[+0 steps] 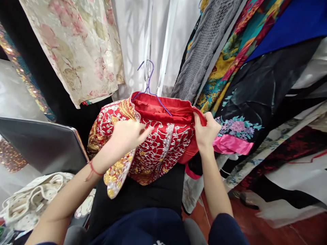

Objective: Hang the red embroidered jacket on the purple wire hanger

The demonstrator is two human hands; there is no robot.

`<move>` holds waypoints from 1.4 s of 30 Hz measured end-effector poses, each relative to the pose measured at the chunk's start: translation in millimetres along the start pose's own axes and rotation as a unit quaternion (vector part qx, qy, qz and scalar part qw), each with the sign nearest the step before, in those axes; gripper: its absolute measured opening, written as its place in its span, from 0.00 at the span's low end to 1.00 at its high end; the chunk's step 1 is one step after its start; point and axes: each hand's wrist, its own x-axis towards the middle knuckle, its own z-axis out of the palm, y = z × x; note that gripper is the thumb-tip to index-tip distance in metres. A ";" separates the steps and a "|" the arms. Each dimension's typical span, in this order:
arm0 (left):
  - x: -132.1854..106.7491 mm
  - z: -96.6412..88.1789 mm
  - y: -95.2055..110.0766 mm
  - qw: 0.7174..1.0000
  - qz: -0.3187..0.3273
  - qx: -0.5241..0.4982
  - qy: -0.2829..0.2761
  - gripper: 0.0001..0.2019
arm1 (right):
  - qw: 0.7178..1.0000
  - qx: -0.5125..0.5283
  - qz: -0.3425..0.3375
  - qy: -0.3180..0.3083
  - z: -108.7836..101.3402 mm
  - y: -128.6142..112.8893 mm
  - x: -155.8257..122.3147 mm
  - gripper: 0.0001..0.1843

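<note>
A red jacket with silver and gold embroidery and a red satin lining lies over my lap, its neck opening facing up. One embroidered sleeve hangs down at its left. Inside the neck sits a purple wire hanger, its hook pointing up. My right hand is closed on the red edge at the right of the neck opening. Over the left front of the jacket is my left hand, thumb stretched out to the right; its other fingers are mostly hidden by the back of the hand.
A floral cloth hangs at upper left. Hanging on the right are a grey knitted garment, patterned cloth and a black garment with pink trim. At left stands a dark panel, above a pale bundled cloth.
</note>
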 end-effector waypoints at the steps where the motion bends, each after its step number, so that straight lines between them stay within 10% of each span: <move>1: 8.3 5.7 11.5 0.999 0.028 -0.013 0.016 0.25 | 1.000 0.000 0.004 -0.006 -2.9 1.9 -3.8 0.22; 8: 67.4 63.4 58.7 0.972 0.117 -0.178 0.095 0.18 | 0.996 0.051 0.046 -0.059 -20.2 9.2 -21.8 0.21; 17: 119.2 126.2 87.9 0.943 -0.035 -0.304 0.132 0.15 | 0.987 0.122 0.043 -0.095 -30.2 -24.9 -0.7 0.20; 23: 91.6 154.4 76.3 0.767 0.011 -0.619 0.167 0.15 | 0.964 0.201 0.096 -0.146 -23.3 -53.9 -30.9 0.19; 26: 49.7 160.4 69.3 0.698 0.002 -0.707 0.119 0.24 | 0.932 0.231 0.048 -0.276 -15.5 -59.3 -51.2 0.12; 29: 20.5 157.5 69.3 0.701 -0.028 -0.709 0.063 0.31 | 0.879 0.276 -0.091 -0.378 -7.2 -46.9 -45.7 0.07; 35: 9.8 149.8 67.2 0.733 -0.064 -0.676 0.033 0.21 | 0.948 0.282 -0.016 -0.148 34.8 18.5 16.0 0.13; 42: 22.4 163.1 47.5 0.728 -0.095 -0.672 0.095 0.24 | 0.820 0.364 0.150 -0.415 67.4 45.2 27.9 0.31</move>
